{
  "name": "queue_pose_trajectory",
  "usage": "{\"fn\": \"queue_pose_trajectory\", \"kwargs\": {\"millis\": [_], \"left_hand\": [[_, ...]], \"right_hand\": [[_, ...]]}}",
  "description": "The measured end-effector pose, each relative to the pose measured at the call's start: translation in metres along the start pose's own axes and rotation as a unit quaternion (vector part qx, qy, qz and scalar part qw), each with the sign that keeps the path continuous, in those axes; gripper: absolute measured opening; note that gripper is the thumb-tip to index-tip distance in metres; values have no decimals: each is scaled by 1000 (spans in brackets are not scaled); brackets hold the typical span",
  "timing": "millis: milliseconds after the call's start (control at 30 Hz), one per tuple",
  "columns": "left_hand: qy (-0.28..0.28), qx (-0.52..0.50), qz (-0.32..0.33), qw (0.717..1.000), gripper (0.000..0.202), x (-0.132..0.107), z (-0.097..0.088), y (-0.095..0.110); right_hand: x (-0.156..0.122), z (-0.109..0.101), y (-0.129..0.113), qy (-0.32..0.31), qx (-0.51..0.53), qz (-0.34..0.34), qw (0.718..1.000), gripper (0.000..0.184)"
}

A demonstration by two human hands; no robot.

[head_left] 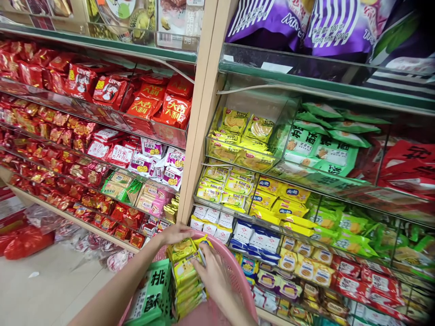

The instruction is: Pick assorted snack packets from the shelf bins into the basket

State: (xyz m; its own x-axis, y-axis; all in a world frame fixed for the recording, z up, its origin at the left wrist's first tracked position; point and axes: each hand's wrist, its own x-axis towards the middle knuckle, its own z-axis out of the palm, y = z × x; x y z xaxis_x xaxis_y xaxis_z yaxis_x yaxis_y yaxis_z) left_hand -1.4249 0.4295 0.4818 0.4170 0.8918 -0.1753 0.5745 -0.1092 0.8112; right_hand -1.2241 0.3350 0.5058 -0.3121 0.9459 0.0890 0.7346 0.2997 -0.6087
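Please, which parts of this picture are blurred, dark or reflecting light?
Head view: the right hand looks slightly soft, perhaps from motion; head view, top right: the corner goes black; head view, left: the clear shelf front carries hazy, reddish reflections.

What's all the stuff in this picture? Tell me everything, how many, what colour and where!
basket: one, pink, bottom middle
basket snacks: several, yellow, inside it
large packet: at least one, green, basket's left
big bags: at least two, purple and white, top right
red packets: many, red, left shelves
small packets: several, white and purple, left shelves
shelf biscuits: many, yellow, right shelves
shelf packets: several, green, right shelves
post: one, pale wood, between shelves
floor bag: one, red, lower left
left hand: one, bare, basket's far rim
right hand: one, bare, on basket snacks
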Motion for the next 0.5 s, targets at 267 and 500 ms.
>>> {"fn": "queue_pose_trajectory", "kwargs": {"millis": [267, 500], "left_hand": [[-5, 3, -6, 1000, 62, -3, -1, 6], [2, -8, -29, 1000, 62, -3, 0, 6]], "right_hand": [[2, 7, 1, 53, -163, -29, 985, 36], [-15, 4, 0, 100, -110, -120, 982, 22]]}}
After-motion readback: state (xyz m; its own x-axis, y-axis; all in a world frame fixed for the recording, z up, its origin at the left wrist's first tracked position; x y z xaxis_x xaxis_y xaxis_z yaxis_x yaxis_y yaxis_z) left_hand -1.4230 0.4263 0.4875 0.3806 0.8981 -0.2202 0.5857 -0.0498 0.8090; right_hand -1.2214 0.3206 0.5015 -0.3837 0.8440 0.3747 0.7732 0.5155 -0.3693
